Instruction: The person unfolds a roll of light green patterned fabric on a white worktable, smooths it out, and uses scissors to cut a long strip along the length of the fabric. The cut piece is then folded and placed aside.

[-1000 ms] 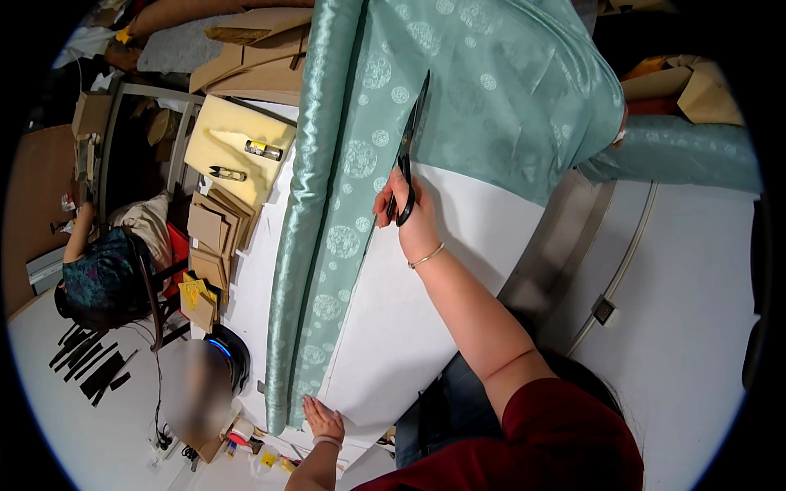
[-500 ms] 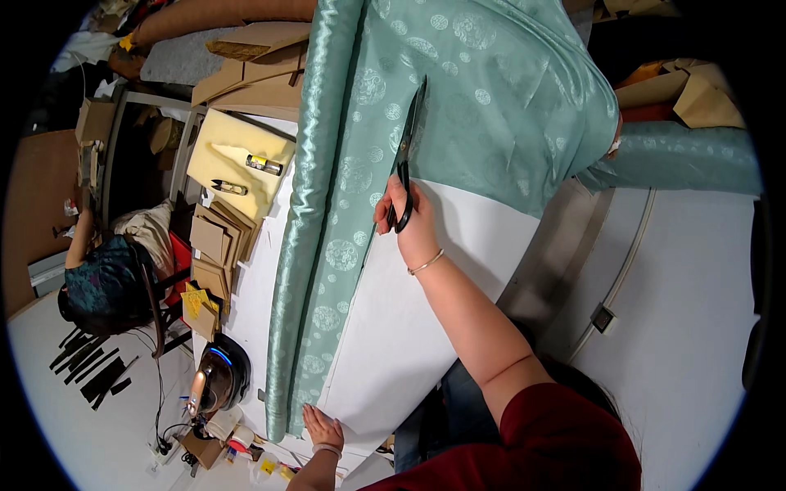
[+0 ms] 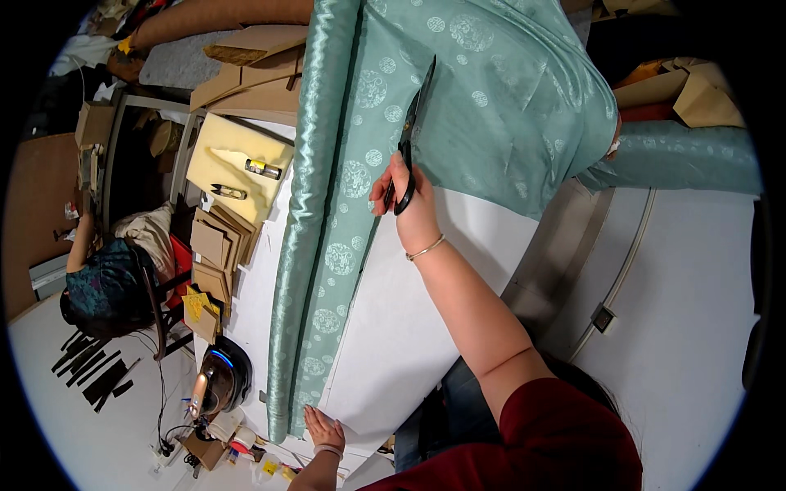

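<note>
My right hand [image 3: 416, 200] grips black-handled scissors [image 3: 411, 127], whose long blades point away from me along the cut edge of a teal fabric [image 3: 516, 98] patterned with pale round motifs. At the bottom, my left hand [image 3: 324, 427] lies flat, fingers out, on the near end of the narrow fabric strip beside a rolled length of the same satin [image 3: 295, 270]. Under them is a white work surface [image 3: 401, 311], uncovered to the right of the strip.
Left are yellow foam [image 3: 221, 151] holding small tools, cardboard pieces [image 3: 214, 241] and an iron [image 3: 219, 372]. Another person [image 3: 110, 286] sits at the far left. Cardboard sheets [image 3: 254, 74] lie behind; another teal roll [image 3: 671, 155] is at right.
My right hand and the scissors have moved slightly away from me, up along the fabric, over the last half second. My left hand stays flat near the strip's end.
</note>
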Demonstrator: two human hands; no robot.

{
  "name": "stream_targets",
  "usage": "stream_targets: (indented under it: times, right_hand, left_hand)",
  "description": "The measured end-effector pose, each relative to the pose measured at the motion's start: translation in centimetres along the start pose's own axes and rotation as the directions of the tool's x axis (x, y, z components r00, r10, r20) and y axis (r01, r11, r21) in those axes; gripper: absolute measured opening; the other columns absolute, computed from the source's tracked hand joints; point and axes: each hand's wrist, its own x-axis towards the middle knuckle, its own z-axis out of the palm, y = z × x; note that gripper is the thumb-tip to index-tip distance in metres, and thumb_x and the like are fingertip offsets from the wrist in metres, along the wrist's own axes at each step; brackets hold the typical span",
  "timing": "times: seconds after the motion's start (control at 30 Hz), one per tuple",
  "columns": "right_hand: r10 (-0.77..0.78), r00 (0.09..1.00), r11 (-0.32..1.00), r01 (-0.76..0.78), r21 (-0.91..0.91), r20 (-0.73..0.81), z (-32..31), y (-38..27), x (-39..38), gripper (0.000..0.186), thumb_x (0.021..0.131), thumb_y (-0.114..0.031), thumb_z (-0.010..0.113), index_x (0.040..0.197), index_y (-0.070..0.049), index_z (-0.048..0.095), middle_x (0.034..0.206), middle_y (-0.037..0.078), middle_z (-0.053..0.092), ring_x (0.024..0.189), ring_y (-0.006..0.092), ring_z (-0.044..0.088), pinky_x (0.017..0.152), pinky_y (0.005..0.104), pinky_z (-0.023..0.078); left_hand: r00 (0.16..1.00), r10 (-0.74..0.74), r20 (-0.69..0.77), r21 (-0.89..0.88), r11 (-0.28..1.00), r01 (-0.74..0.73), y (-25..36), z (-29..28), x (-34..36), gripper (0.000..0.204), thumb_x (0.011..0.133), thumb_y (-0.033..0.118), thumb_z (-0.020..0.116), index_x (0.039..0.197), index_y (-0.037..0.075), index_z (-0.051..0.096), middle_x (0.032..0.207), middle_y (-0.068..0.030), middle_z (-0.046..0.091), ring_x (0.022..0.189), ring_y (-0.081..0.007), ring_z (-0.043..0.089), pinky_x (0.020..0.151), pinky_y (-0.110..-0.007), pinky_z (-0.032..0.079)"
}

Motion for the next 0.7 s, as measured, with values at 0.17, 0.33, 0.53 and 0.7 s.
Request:
stream_targets:
  times: [0.17, 0.33, 0.53, 0.7]
  right_hand:
    - [0.013, 1.000, 0.999, -0.013, 0.041, 0.006, 0.2, 0.0, 0.0, 0.041, 0.099, -0.043, 0.064, 0.091, -0.004, 0.052, 0.063, 0.006, 0.057, 0.049, 0.0121, 0.051, 0.051, 0.0290, 0.046]
    - [0.036, 0.999, 0.999, -0.036, 0.002, -0.018, 0.5, -0.4, -0.3, 0.040, 0.099, -0.041, 0.064, 0.088, -0.005, 0.051, 0.063, 0.006, 0.057, 0.048, 0.0122, 0.050, 0.050, 0.0291, 0.045]
    - [0.025, 1.000, 1.000, -0.024, 0.012, -0.013, 0.2, -0.7, 0.2, 0.043, 0.098, -0.045, 0.065, 0.087, -0.006, 0.051, 0.064, 0.007, 0.059, 0.048, 0.0118, 0.051, 0.049, 0.0275, 0.045]
    - [-0.006, 1.000, 0.999, 0.006, 0.041, 0.009, 0.0, -1.2, 1.6, 0.044, 0.097, -0.046, 0.065, 0.086, -0.007, 0.050, 0.065, 0.007, 0.059, 0.048, 0.0114, 0.051, 0.049, 0.0268, 0.044]
  left_hand:
    - [0.999, -0.023, 0.031, 0.007, 1.000, 0.023, 0.5, -0.6, 0.1, 0.077, 0.094, 0.027, 0.054, 0.148, -0.018, 0.022, 0.158, -0.0366, 0.016, 0.150, -0.0498, 0.012, 0.125, -0.057, 0.011]
    - [0.998, -0.043, 0.054, 0.042, 0.998, 0.040, 0.9, -1.5, 0.2, 0.077, 0.095, 0.028, 0.056, 0.148, -0.017, 0.022, 0.159, -0.0353, 0.017, 0.152, -0.0463, 0.012, 0.124, -0.057, 0.010]
    - [0.972, -0.232, -0.049, -0.104, 0.969, 0.226, 4.5, -2.5, 1.3, 0.075, 0.097, 0.026, 0.057, 0.153, -0.010, 0.021, 0.161, -0.0326, 0.016, 0.152, -0.0451, 0.015, 0.122, -0.061, 0.011]
    - [0.961, -0.115, -0.252, -0.300, 0.953, 0.036, 11.2, -5.0, 5.9, 0.077, 0.095, 0.024, 0.060, 0.155, -0.006, 0.022, 0.160, -0.0331, 0.019, 0.150, -0.0474, 0.018, 0.120, -0.064, 0.010]
